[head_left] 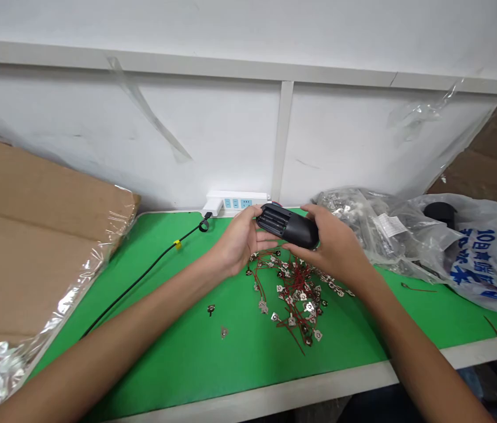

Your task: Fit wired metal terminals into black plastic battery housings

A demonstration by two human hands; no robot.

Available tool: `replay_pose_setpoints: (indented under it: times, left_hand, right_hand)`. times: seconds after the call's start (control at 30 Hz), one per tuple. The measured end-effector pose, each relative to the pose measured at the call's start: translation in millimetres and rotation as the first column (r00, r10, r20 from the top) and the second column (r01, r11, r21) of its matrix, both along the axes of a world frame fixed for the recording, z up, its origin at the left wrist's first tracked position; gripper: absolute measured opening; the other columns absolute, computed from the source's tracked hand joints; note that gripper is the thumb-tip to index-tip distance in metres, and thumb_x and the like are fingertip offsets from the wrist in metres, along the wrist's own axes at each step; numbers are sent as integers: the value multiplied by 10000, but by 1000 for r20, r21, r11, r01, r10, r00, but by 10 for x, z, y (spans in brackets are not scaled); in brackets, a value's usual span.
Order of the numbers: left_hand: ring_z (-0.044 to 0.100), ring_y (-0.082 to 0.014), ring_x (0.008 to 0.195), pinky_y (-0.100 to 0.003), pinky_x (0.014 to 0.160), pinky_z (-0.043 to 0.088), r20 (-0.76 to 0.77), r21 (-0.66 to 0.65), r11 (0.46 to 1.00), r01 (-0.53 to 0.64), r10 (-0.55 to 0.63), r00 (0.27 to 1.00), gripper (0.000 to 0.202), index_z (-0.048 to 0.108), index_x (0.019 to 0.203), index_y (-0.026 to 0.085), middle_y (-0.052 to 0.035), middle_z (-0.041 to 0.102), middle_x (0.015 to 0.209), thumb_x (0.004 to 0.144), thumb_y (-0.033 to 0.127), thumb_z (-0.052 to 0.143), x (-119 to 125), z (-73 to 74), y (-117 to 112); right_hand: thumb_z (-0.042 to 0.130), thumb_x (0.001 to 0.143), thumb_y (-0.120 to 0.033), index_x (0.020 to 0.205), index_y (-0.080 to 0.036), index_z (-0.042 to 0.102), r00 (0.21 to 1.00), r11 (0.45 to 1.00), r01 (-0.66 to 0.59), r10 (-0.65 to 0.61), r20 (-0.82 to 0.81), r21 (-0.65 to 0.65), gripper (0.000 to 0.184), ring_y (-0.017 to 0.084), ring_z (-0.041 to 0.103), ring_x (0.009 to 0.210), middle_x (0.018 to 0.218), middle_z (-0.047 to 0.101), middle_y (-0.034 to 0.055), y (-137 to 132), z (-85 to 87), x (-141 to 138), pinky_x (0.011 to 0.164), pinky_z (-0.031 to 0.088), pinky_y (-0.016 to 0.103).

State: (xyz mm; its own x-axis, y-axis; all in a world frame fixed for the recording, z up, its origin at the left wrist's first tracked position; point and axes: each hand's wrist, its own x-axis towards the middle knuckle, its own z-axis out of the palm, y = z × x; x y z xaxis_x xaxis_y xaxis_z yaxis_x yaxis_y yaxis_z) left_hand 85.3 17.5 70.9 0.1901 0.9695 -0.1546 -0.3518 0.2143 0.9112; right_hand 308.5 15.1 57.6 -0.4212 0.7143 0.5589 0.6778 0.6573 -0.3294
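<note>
Nearest of all, two loose metal plates (224, 332) lie left of the heap of red-wired contacts (300, 282) on the green mat (178, 358). Just past the heap, up in the air, here's the black device (298, 228), its slotted compartment showing! The left hand (237, 242), partly open, supports one end by thumb and fingers; the right hand (336, 242), half curled, grips the other. Right of the heap sits a clear bag (358, 214); farthest, beyond the heap and leftward, a white power strip (231, 194).

White wall (222, 129), pale horizontal rail (248, 69), clear tape strip (149, 113); green-topped table (164, 364), whitish front edge (275, 400)
</note>
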Motion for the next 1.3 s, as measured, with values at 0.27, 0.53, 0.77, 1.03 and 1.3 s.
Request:
replay_pose_setpoints:
  times: [0.27, 0.53, 0.77, 1.03, 1.3]
  left_hand:
    - [785, -233, 809, -283, 627, 588, -430, 63, 914, 400, -337, 838, 374, 777, 1078, 202, -137, 802, 1011, 871, 512, 796, -391, 114, 201]
    - [790, -217, 954, -290, 804, 594, -220, 247, 949, 194, -141, 965, 423, 692, 1260, 197, -114, 802, 1077, 884, 344, 818, -109, 19, 84]
    - [757, -208, 1018, -341, 904, 590, -234, 401, 908, 120, -26, 972, 469, 584, 1360, 160, -119, 791, 1160, 939, 303, 732, 116, -113, -61]
    - [681, -260, 1305, -446, 1192, 513, -268, 575, 802, 160, -1, 963, 429, 562, 1397, 162, -152, 706, 1388, 1005, 305, 662, 178, -293, -92]
    - [658, -263, 1355, -439, 1203, 516, -327, 633, 758, 158, 76, 942, 466, 537, 1464, 171, -149, 686, 1434, 1027, 297, 638, 171, -363, -90]
  right_hand:
    - [777, 920, -473, 1527, -255, 445, 991, 993, -119, 118, 64, 13, 725, 388, 610, 1331, 1461, 624, 158, 237, 60, 344, 1127, 496, 606]
    - [491, 1011, -328, 1145, -237, 519, 956, 994, 41, -68, -284, -100, 164, 293, 661, 979, 1075, 661, 109, 122, -69, 72, 858, 537, 479]
    - [419, 984, -288, 1163, -214, 505, 993, 975, 37, -61, -103, -219, 213, 274, 609, 740, 870, 664, 75, -128, -98, -203, 642, 414, 374]
    - [406, 966, -331, 1183, -177, 530, 991, 971, 132, -136, -5, -200, 293, 296, 613, 726, 888, 696, 118, -138, -63, -199, 623, 361, 368]
    - [421, 951, -309, 1123, -185, 534, 989, 973, 144, -147, -1, -180, 240, 273, 584, 680, 823, 673, 91, -138, -61, -199, 611, 317, 365]
